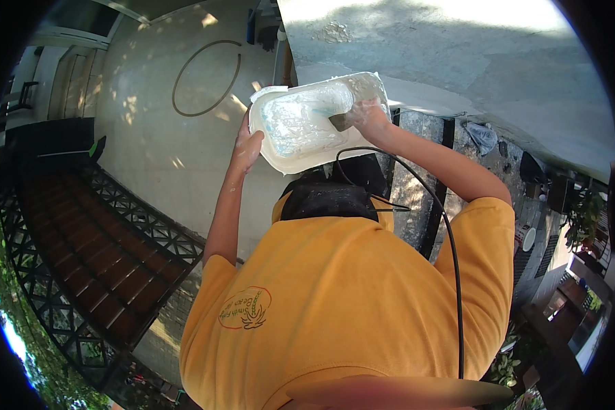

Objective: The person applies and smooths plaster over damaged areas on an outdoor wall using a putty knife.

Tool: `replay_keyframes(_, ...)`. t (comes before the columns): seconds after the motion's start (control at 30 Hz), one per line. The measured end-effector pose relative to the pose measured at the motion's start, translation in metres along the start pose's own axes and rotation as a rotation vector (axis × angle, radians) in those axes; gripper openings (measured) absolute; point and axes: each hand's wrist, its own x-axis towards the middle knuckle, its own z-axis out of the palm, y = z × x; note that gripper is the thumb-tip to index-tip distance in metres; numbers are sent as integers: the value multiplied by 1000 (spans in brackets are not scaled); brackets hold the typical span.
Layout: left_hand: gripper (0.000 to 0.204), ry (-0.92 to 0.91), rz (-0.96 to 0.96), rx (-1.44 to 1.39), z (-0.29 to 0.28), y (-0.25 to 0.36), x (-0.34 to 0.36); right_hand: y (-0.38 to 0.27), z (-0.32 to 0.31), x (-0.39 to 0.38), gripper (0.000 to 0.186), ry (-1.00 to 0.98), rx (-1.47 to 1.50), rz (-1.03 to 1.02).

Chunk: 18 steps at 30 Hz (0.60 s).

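A white rectangular basin (295, 165) is held out in front of me, its inside smeared with wet white paste (290, 121). My left hand (248, 145) is closed round the basin's left rim, with the thumb over the edge. Inside the basin's right part, my right hand (370, 120) grips a putty knife (338, 122). The knife's flat blade points left, toward the paste; its handle is hidden in my fist. White smears mark both hands.
A pale wall (451, 65) rises ahead and to the right. A bent hose (175, 94) lies on the floor beyond the basin. At left is a brown slatted surface with black lattice sides (109, 246). A black cable (453, 253) runs down my right side. A plastic bag (482, 138) lies at right.
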Motion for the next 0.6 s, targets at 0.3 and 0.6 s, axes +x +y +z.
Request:
replay_keyframes(0.3,80,-20,-17,67,-4,4,3,0,58,20,25,-151,55,-47)
replay_keyframes(0.6,78,2,55,127,-4,7,4,-10,11,17,30,-192,22,194)
